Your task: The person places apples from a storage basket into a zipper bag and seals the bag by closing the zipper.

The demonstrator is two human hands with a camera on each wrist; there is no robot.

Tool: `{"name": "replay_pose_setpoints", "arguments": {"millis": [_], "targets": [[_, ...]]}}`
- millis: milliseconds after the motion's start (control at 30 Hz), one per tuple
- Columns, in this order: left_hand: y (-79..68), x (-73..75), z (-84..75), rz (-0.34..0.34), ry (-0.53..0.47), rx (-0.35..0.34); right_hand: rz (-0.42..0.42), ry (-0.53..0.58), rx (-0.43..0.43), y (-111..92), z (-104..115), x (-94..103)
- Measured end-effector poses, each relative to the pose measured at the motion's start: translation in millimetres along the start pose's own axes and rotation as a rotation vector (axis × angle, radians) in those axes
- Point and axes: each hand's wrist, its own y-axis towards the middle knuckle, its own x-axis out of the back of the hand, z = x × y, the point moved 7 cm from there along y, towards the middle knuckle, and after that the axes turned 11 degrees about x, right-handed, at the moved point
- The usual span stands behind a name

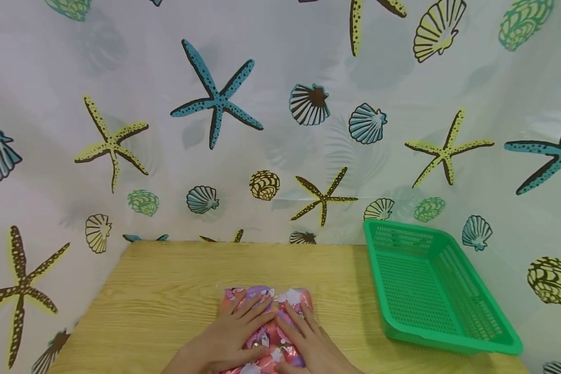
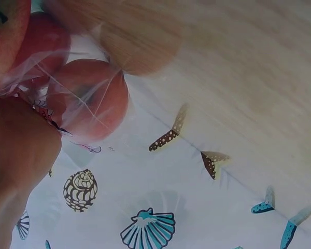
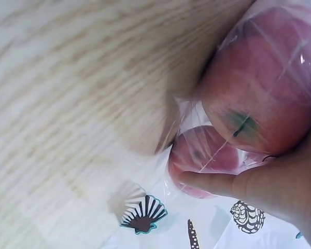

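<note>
A clear plastic bag printed in pink and purple (image 1: 295, 297) lies near the front of the wooden table. Round red fruits that look like apples (image 2: 88, 106) fill it, with crinkled film stretched over them. My left hand (image 1: 236, 330) rests on the bag's left part, fingers straight and spread. On the right part lies my right hand (image 1: 310, 340), its fingers extended and pointing away from me. The right wrist view shows a large apple (image 3: 259, 83) with a green stem hollow beside that hand, and a finger reaching along a smaller one.
A green plastic basket (image 1: 453, 340) with slotted walls stands on the table's right side. Wood-grain tabletop (image 1: 168, 291) stretches left of the bag. Behind the table hangs a white cloth (image 1: 271, 145) printed with starfish and shells.
</note>
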Motion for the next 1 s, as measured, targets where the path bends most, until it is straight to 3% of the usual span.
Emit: {"name": "replay_pose_setpoints", "arguments": {"millis": [267, 367, 500, 667, 1000], "targets": [[0.7, 9.8, -1.2, 0.055, -0.115, 0.074, -0.031, -0.217, 0.039, -8.0, 22.3, 15.1], [-1.2, 21.2, -0.8, 0.083, -0.127, 0.132, 0.022, -0.157, 0.001, -7.8, 29.9, 10.4], [-5.4, 27.7, -3.7, 0.154, -0.101, 0.159, 0.089, -0.093, -0.080, -6.6, 29.2, -2.0], [-7.2, 27.5, -0.3, 0.163, -0.114, 0.162, 0.064, -0.095, -0.039, -0.9, 30.8, -8.6], [-3.3, 36.7, 45.5, 0.169, -0.221, 0.239, 0.115, 0.018, 0.001, 36.7, 42.0, -9.4]]}}
